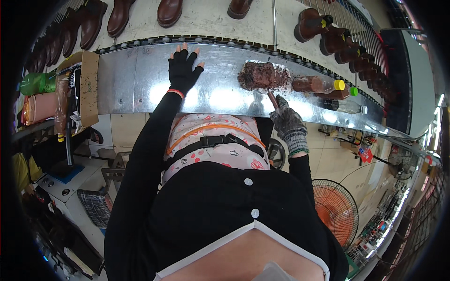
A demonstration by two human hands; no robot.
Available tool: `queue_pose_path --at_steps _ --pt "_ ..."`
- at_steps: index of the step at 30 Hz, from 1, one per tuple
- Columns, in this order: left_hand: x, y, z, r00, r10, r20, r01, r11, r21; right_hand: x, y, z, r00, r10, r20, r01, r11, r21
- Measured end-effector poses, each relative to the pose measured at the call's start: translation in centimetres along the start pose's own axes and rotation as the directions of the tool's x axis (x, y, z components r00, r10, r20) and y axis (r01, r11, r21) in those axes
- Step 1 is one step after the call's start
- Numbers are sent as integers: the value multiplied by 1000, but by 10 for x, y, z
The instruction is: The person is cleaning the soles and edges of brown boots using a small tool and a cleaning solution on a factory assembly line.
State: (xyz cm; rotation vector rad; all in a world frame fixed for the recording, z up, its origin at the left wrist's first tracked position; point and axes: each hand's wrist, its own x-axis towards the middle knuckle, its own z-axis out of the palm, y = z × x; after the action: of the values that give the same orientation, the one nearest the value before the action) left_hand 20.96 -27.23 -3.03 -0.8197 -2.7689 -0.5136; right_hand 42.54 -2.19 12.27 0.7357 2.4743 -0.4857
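Note:
My left hand (184, 72), in a black glove that leaves the fingertips bare, lies flat with fingers spread on the shiny metal bench (145, 89). Its fingertips reach the far edge, beside the conveyor. My right hand (289, 125), in a grey knitted glove, is closed around a slim brown handle (272, 99). The handle's far end is at the near side of a dark brown, crumbly-looking block (264, 76) on a pale, stained base. What kind of tool the handle belongs to cannot be made out.
Bottles with brown contents (314, 84) and a clear bottle (349, 106) lie right of the block. Brown shoes (169, 11) stand along the conveyor (206, 23) beyond the bench. A cardboard box (89, 84) is at the left end. An orange fan (333, 210) stands low at right.

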Motion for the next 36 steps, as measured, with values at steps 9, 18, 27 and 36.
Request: queue_pose_path --at_steps 9,18,27,36 --pt "-1 1 0 1000 -10 4 10 1000 -12 7 -22 -29 996 7 88 10 982 -188" --pt "1 4 -4 1000 1 -4 -1 1000 -22 -12 -5 -10 997 -4 74 8 998 -56" --pt "0 4 1 1000 15 -14 -16 1000 0 -3 -24 -12 997 -44 68 46 998 -32" --pt "-1 2 0 1000 -1 -9 1 1000 -26 -7 -16 4 992 -123 -21 123 992 11"
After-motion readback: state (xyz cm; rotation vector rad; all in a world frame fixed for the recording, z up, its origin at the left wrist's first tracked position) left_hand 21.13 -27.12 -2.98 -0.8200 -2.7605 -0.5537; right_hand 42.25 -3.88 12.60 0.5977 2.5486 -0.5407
